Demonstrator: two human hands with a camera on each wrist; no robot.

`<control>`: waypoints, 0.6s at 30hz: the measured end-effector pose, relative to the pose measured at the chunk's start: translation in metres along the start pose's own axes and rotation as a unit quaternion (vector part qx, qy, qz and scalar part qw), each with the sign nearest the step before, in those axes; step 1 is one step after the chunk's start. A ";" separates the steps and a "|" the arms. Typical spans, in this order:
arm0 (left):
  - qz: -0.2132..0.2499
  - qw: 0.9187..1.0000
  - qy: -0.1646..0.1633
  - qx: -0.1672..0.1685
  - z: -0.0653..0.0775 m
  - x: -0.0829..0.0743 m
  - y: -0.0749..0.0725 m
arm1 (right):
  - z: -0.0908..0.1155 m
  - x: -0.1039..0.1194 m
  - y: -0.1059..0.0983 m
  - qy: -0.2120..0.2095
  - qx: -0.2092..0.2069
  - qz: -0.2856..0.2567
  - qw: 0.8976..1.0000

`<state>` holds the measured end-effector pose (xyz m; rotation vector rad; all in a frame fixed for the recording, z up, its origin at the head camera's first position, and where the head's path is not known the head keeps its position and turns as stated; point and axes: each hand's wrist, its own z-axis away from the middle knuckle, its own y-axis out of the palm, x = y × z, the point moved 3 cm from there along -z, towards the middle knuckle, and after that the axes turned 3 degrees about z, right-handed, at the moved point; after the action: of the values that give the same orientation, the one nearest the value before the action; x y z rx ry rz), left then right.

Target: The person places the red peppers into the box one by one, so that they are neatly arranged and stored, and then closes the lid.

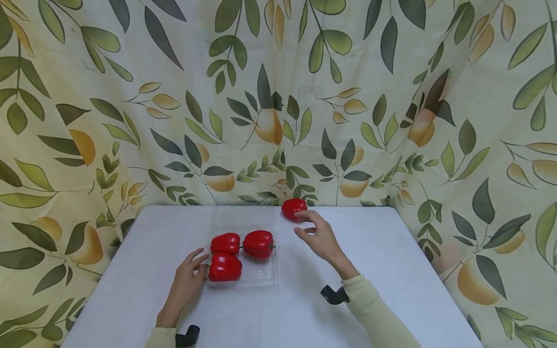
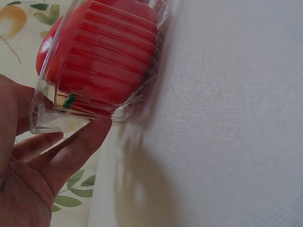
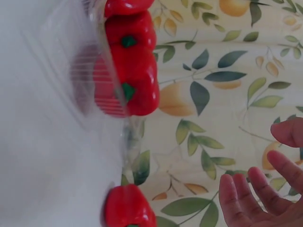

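Observation:
A clear plastic container (image 1: 265,277) lies on the table with three red bell peppers in it: one at back left (image 1: 225,243), one at back right (image 1: 258,244) and one at front left (image 1: 225,268). My left hand (image 1: 188,278) holds its left edge; in the left wrist view the fingers (image 2: 78,153) touch the ribbed wall and part of the hand lies behind the rim. Another red bell pepper (image 1: 293,209) rests on the table's far edge, right of the container. Beside it my right hand (image 1: 321,238) hovers with fingers parted; the right wrist view shows nothing between them.
The container's clear lid (image 1: 243,216) lies flat behind it. A white-covered table (image 1: 374,241) bears everything. Leaf-and-fruit patterned curtains (image 1: 278,121) hang close behind its far edge and at the sides. Dark straps (image 1: 334,294) circle both wrists.

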<state>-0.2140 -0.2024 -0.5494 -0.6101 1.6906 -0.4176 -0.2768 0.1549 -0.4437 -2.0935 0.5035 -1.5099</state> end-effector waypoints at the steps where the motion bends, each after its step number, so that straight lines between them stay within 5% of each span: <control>1: 0.000 1.000 0.000 0.001 0.000 0.000 0.000 | 0.000 -0.003 0.000 0.006 0.000 0.001 1.000; 18: 0.003 1.000 -0.011 0.003 0.000 -0.004 -0.001 | -0.012 -0.052 0.002 0.060 -0.004 0.030 0.998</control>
<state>-0.2132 -0.2008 -0.5460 -0.6034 1.6701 -0.4101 -0.3043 0.1802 -0.4816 -1.9832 0.6116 -1.6089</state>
